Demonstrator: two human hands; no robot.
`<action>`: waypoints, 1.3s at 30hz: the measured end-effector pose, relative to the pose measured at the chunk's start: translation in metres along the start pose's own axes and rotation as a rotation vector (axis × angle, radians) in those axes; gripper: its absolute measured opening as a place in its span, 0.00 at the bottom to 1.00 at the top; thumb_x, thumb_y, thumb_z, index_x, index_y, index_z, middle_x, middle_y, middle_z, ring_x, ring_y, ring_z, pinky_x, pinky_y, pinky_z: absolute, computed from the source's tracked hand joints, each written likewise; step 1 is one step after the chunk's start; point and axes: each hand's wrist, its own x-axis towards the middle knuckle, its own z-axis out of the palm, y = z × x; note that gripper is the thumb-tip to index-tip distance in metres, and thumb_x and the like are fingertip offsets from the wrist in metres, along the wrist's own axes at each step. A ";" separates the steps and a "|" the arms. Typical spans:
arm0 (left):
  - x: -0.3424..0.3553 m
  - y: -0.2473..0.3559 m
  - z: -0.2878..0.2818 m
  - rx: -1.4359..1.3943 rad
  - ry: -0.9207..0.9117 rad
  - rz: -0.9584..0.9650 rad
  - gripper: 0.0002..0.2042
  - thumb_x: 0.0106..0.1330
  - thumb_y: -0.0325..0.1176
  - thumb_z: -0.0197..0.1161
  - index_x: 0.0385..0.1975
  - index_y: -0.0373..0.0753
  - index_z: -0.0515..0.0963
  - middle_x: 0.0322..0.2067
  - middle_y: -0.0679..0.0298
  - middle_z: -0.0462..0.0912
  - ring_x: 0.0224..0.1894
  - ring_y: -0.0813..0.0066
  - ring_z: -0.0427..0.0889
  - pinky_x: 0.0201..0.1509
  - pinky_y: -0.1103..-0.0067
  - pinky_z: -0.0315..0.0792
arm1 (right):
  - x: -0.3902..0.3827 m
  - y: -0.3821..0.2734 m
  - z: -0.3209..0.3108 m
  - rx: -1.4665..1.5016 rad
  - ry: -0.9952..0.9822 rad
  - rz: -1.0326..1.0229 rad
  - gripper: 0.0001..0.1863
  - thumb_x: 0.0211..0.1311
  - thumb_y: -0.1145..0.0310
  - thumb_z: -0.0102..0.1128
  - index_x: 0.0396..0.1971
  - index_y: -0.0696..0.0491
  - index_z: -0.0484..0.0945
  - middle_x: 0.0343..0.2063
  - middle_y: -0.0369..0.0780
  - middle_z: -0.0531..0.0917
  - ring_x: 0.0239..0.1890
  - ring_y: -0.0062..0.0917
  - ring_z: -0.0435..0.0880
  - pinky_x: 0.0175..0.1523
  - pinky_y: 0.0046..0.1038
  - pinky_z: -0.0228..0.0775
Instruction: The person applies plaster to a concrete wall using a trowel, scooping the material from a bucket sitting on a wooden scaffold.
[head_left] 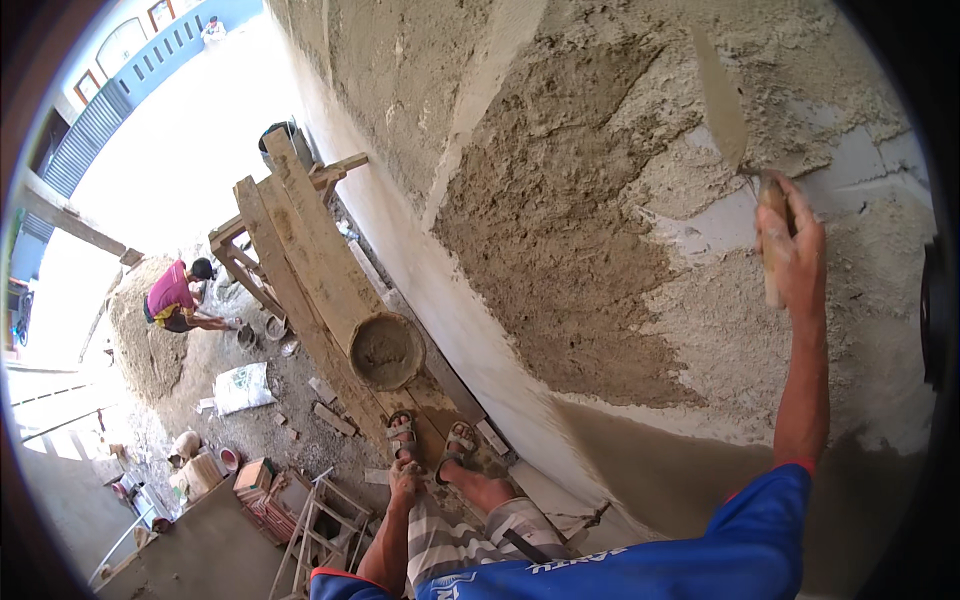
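My right hand [795,240] is wrapped round the wooden handle of a trowel [722,105]. Its long pointed blade is raised up along the wall, over rough mortar; I cannot tell whether it touches. On the wall [465,90], a darker, wetter patch of mortar [560,230] spreads left of the trowel, with paler mortar and smooth light strips around the hand. My left hand [405,482] hangs low beside my leg, its fingers curled in with nothing visible in them. In front of my sandalled feet, a round bucket of mortar [387,352] rests on the planks.
I stand on wooden scaffold planks [300,250] beside the wall, with the ground below on the left. Down there a person [175,297] bends by small buckets and a sand heap [140,325]. A white sack [243,388], stacked tiles [265,490] and a wooden frame [325,530] stand lower left.
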 end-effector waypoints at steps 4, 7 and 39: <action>-0.016 0.001 -0.025 0.163 0.116 0.072 0.15 0.67 0.33 0.58 0.51 0.39 0.70 0.37 0.61 0.77 0.40 0.68 0.79 0.40 0.76 0.77 | -0.054 -0.004 0.118 0.427 -0.564 0.280 0.26 0.58 0.64 0.58 0.58 0.55 0.70 0.29 0.37 0.75 0.25 0.17 0.73 0.29 0.21 0.71; -0.008 0.022 0.072 -0.112 0.098 -0.167 0.15 0.66 0.33 0.59 0.49 0.35 0.72 0.38 0.61 0.78 0.37 0.71 0.79 0.37 0.78 0.76 | -0.133 0.054 0.237 0.270 -0.856 0.316 0.29 0.55 0.64 0.61 0.57 0.59 0.69 0.35 0.45 0.80 0.31 0.28 0.80 0.38 0.32 0.74; -0.002 -0.054 0.058 -0.412 0.163 -0.319 0.29 0.63 0.42 0.65 0.57 0.31 0.65 0.41 0.58 0.79 0.39 0.75 0.77 0.47 0.77 0.73 | -0.396 0.148 0.764 -0.014 -0.938 -0.241 0.21 0.52 0.63 0.57 0.48 0.50 0.74 0.33 0.50 0.83 0.38 0.46 0.82 0.42 0.44 0.75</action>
